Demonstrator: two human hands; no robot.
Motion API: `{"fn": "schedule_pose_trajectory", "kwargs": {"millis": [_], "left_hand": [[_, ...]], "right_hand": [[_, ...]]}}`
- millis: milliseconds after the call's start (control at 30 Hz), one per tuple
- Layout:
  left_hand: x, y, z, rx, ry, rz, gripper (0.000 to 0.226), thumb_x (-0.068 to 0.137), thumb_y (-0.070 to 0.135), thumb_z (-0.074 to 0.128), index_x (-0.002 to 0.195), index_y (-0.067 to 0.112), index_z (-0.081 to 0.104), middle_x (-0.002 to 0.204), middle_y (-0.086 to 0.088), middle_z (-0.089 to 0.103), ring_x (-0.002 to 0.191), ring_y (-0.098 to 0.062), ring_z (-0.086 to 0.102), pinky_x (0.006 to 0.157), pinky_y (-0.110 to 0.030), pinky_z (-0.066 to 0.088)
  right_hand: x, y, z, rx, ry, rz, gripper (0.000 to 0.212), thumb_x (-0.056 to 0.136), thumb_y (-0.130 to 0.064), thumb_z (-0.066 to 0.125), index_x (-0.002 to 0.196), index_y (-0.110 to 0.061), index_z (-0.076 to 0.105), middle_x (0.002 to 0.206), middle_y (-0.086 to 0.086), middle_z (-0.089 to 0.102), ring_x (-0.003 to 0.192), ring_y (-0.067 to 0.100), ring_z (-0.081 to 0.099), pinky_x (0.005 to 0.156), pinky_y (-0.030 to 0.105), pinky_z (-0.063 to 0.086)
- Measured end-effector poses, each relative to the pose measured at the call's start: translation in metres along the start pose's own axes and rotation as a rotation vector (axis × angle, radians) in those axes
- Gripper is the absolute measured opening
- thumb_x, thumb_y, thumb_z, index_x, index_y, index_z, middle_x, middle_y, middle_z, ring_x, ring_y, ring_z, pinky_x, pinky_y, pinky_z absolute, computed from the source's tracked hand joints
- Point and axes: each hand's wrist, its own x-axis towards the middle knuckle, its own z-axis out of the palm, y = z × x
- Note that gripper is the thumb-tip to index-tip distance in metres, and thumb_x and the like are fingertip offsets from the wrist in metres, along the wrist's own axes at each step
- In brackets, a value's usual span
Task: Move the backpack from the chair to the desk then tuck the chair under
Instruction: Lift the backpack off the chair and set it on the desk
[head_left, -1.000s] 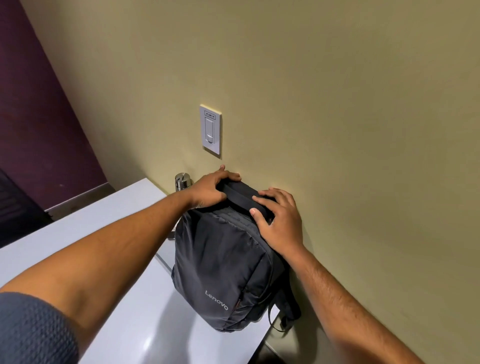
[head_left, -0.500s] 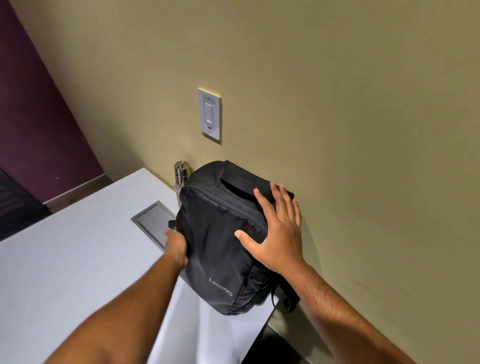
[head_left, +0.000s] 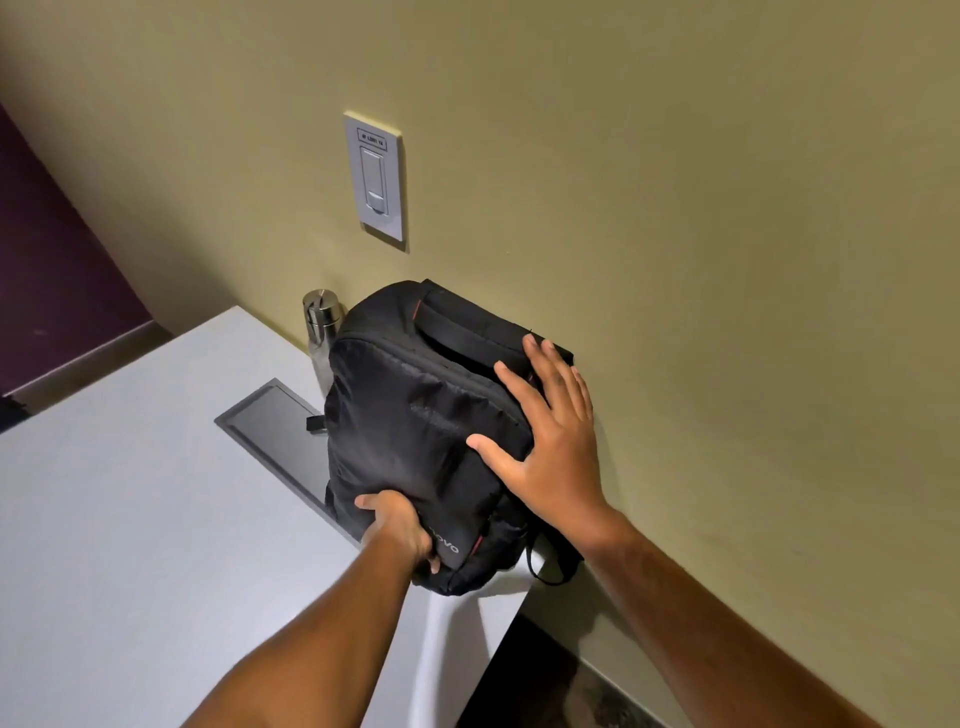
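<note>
White desk (head_left: 130, 519) by olive wall, backpack (head_left: 415, 415) upright, left hand (head_left: 400, 530) gripping its front, right hand (head_left: 550, 447) flat, fingers spread

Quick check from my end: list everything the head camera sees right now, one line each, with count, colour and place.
backpack: one, black, standing on the desk's far corner against the wall
desk: one, white, lower left
hatch: one, grey, set flush in the desk, left of the backpack
bottle: one, steel, on the desk behind the backpack, by the wall
switch plate: one, pale grey, on the wall above the backpack
wall: one, olive-yellow, behind the desk
side wall: one, dark purple, far left
left hand: one, gripping the backpack's lower front
right hand: one, fingers spread flat on the backpack's right side
</note>
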Motion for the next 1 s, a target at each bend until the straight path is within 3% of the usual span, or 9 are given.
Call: {"fn": "schedule_pose_trajectory", "kwargs": {"millis": [100,200,300,367,433,500,600,767,1000], "left_hand": [[0.006,0.005,0.015,-0.052,0.024,0.008,0.096,0.093,0.079,0.026,0.166,0.017,0.013,0.174,-0.017,-0.003,0.158,-0.049,-0.008,0.123,-0.075,-0.001],[0.008,0.011,0.026,0.002,0.009,0.090,0.085,0.102,0.067,0.026,0.166,0.014,0.010,0.175,-0.018,0.001,0.158,-0.050,-0.005,0.125,-0.073,0.001],[0.010,0.013,0.027,-0.008,0.018,-0.003,0.099,0.096,0.078,0.023,0.165,0.010,0.004,0.174,-0.019,-0.009,0.158,-0.046,-0.015,0.122,-0.075,-0.007],[0.011,0.013,0.020,0.034,0.004,-0.013,0.102,0.094,0.081,0.019,0.166,0.010,0.002,0.173,-0.021,-0.011,0.158,-0.045,-0.018,0.121,-0.076,-0.004],[0.009,0.012,0.011,0.101,-0.029,0.011,0.105,0.093,0.083,0.016,0.165,0.008,0.009,0.173,-0.021,-0.005,0.159,-0.044,-0.012,0.124,-0.074,0.001],[0.005,0.012,0.002,0.182,-0.043,0.047,0.108,0.091,0.086,0.014,0.163,0.007,0.021,0.172,-0.019,0.014,0.159,-0.041,0.009,0.127,-0.067,0.010],[-0.004,0.016,-0.010,0.259,-0.062,0.176,0.108,0.091,0.087,0.012,0.162,0.007,0.028,0.167,-0.015,0.033,0.153,-0.040,0.031,0.128,-0.060,0.020],[-0.027,0.027,-0.026,0.386,-0.137,0.446,0.097,0.096,0.081,0.012,0.163,0.012,0.028,0.165,-0.016,0.038,0.149,-0.040,0.039,0.126,-0.059,0.029],[-0.051,0.029,-0.057,0.805,-0.144,0.912,0.078,0.106,0.065,0.021,0.163,0.013,0.026,0.170,-0.013,0.029,0.153,-0.040,0.033,0.126,-0.060,0.030]], "right_hand": [[0.007,0.007,0.004,0.047,0.017,-0.020,0.069,0.091,-0.045,0.082,0.150,-0.022,0.056,0.170,0.002,0.037,0.161,0.021,0.026,0.128,0.053,0.027],[0.011,0.008,0.007,0.062,0.043,-0.024,0.064,0.092,-0.039,0.083,0.148,-0.022,0.058,0.167,0.002,0.042,0.159,0.021,0.031,0.128,0.051,0.028],[0.010,0.008,0.008,0.064,0.051,-0.022,0.060,0.094,-0.035,0.082,0.148,-0.022,0.058,0.166,0.002,0.044,0.158,0.020,0.032,0.128,0.050,0.029],[0.010,0.008,0.008,0.063,0.058,-0.022,0.060,0.094,-0.033,0.081,0.148,-0.021,0.058,0.166,0.001,0.044,0.158,0.019,0.032,0.128,0.048,0.028],[0.009,0.007,0.008,0.061,0.063,-0.019,0.059,0.094,-0.033,0.081,0.148,-0.021,0.058,0.166,0.001,0.044,0.158,0.019,0.032,0.129,0.046,0.026],[0.009,0.006,0.007,0.049,0.060,-0.015,0.060,0.095,-0.034,0.080,0.149,-0.022,0.057,0.166,0.000,0.043,0.159,0.018,0.031,0.130,0.045,0.025],[0.006,0.003,0.006,0.028,0.054,-0.006,0.061,0.095,-0.033,0.079,0.151,-0.023,0.056,0.168,0.000,0.040,0.160,0.018,0.028,0.130,0.047,0.024],[-0.011,-0.008,0.003,0.012,0.048,0.089,0.066,0.095,-0.027,0.079,0.155,-0.024,0.050,0.174,-0.002,0.029,0.163,0.018,0.016,0.131,0.050,0.019],[-0.043,-0.027,-0.009,-0.162,-0.085,0.199,0.103,0.096,-0.035,0.077,0.169,-0.029,0.004,0.179,-0.004,0.001,0.165,0.017,-0.006,0.133,0.050,0.011]]}}
